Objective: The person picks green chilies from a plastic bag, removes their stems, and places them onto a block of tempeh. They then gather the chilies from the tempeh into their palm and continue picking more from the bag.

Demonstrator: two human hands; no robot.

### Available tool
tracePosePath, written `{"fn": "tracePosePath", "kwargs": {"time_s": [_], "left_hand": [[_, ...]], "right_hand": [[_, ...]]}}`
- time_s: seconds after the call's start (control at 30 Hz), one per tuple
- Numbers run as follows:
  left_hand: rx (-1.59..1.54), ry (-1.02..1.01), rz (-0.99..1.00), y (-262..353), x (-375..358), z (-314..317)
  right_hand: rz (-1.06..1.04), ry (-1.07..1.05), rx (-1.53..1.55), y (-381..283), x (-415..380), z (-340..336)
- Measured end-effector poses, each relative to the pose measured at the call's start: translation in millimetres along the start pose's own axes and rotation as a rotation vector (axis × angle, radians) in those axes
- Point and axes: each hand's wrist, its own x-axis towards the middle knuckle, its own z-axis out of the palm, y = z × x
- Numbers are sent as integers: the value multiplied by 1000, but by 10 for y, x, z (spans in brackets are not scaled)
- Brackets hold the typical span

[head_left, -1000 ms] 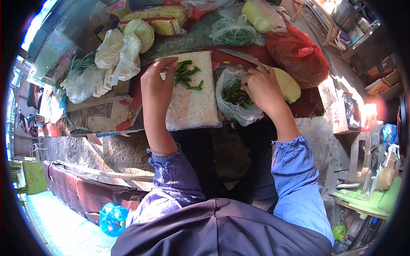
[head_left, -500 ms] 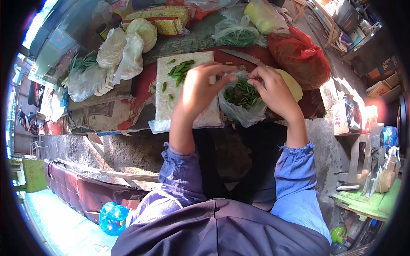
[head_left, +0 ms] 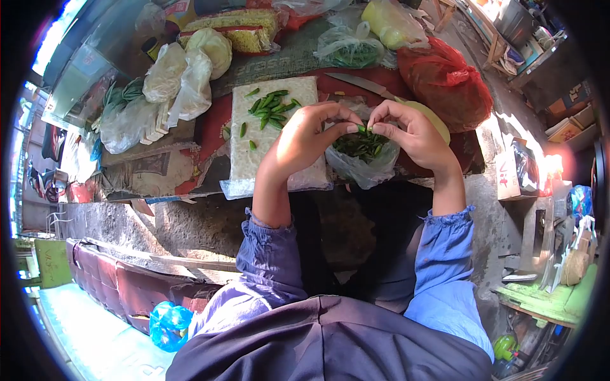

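Observation:
My left hand [head_left: 312, 134] and my right hand [head_left: 410, 132] meet fingertip to fingertip over a clear plastic bag [head_left: 365, 178]. A small green chili [head_left: 362, 129] is pinched between them, the left fingers on its body and the right at its end. Many green chilies [head_left: 361, 150] fill the bag below, partly covered by my hands. Left of it, a white plastic-wrapped slab [head_left: 244, 166] bears a loose pile of green chilies [head_left: 270, 109], with a few single ones apart. Behind my hands lies a knife [head_left: 357, 81], its handle end near a yellow round object [head_left: 438, 122].
A red plastic bag [head_left: 445, 79] stands at the right rear, beside a bag of green leaves [head_left: 349, 52]. Bagged pale goods [head_left: 190, 82] and a yellow packet [head_left: 251, 38] line the table's left and back. A maroon padded bench [head_left: 127, 279] is at lower left.
Both hands have come together over the bag, the left moving right. A chili now shows between the fingertips, and more of the pile on the slab is uncovered.

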Motion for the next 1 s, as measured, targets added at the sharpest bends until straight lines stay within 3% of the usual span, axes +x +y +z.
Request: {"fn": "tracePosePath", "kwargs": {"time_s": [0.1, 0.17, 0.2, 0.33, 0.4, 0.47, 0.7, 1.0], "left_hand": [[11, 33, -57, -1, -22, -61], [209, 182, 47, -57, -64, -177], [210, 248, 52, -137, -100, -233], [298, 389, -68, -50, -277, -501], [535, 487, -199, -95, -344, -602], [503, 500, -233, -179, -389, -664], [528, 529, -233, -226, -409, -685], [535, 596, -95, -120, -341, -595]], "right_hand": [[39, 79, -58, 8, 25, -4], [17, 152, -347, 68, 40, -14], [19, 156, -348, 70, 26, -20], [102, 162, -574, 23, -22, -33], [122, 156, -695, 26, -61, -26], [109, 141, -872, 77, -128, -9], [269, 84, -994, -347, -311, 143], [83, -79, -938, -138, -356, 288]]}}
